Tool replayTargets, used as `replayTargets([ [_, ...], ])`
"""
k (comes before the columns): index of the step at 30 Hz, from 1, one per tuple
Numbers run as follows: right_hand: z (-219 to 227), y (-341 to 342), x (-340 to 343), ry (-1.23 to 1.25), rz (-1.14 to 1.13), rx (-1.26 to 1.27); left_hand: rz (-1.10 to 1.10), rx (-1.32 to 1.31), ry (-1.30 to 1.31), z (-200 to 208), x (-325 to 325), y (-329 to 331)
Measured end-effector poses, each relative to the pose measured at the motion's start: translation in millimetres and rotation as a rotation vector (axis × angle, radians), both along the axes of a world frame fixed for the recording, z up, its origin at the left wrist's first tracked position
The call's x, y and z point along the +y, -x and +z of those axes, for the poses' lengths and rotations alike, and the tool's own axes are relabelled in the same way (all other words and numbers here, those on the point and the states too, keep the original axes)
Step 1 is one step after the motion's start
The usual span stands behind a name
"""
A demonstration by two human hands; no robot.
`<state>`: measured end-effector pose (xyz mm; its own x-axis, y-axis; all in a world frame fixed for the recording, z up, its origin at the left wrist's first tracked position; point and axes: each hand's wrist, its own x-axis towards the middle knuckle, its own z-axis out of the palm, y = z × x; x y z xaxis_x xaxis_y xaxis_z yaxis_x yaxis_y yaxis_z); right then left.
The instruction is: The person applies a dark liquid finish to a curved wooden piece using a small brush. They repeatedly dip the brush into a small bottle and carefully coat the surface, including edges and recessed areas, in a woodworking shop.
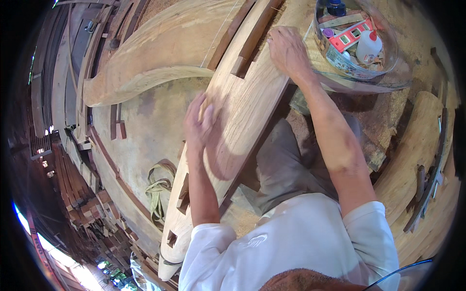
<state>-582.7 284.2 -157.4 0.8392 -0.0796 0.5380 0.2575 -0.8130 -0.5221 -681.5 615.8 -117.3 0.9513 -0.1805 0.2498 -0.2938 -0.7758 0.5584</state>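
A long pale wooden beam (247, 104), with slots cut in it, lies slantwise in front of me. My left hand (198, 121) is at its left edge, fingers and thumb closed around a small tan piece (204, 107) whose kind I cannot make out. Farther up the beam, my right hand (287, 51) rests on its top with the fingers bent over the edge of a long recess. A dark wooden strip (257, 34) sits in that recess, beside the right fingertips. Lower down, a short dark block (183, 191) stands in another slot, near my left forearm.
A broad curved timber (155, 53) lies left of the beam. At the upper right, a clear round tub (340, 68) holds a red spirit level (350, 36) and a white bottle (369, 47). A strap (158, 189) lies on the floor; stacked lumber (73, 179) lines the left.
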Motion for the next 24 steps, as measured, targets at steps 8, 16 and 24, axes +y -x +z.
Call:
replayTargets([
  [8, -3.7, -2.5, 6.9, 0.198, -0.042, 0.052, 0.275, 0.414, 0.058, -36.5, 77.0, 23.6],
  [16, -18.8, -12.4, 3.2, 0.273, -0.008, -0.097, 0.230, 0.416, 0.070, -25.5, 73.1, 21.6],
  [24, -19.8, -18.1, -0.8, 0.340, 0.020, -0.052, 0.155, 0.307, -0.095, -26.5, 75.1, 24.9],
])
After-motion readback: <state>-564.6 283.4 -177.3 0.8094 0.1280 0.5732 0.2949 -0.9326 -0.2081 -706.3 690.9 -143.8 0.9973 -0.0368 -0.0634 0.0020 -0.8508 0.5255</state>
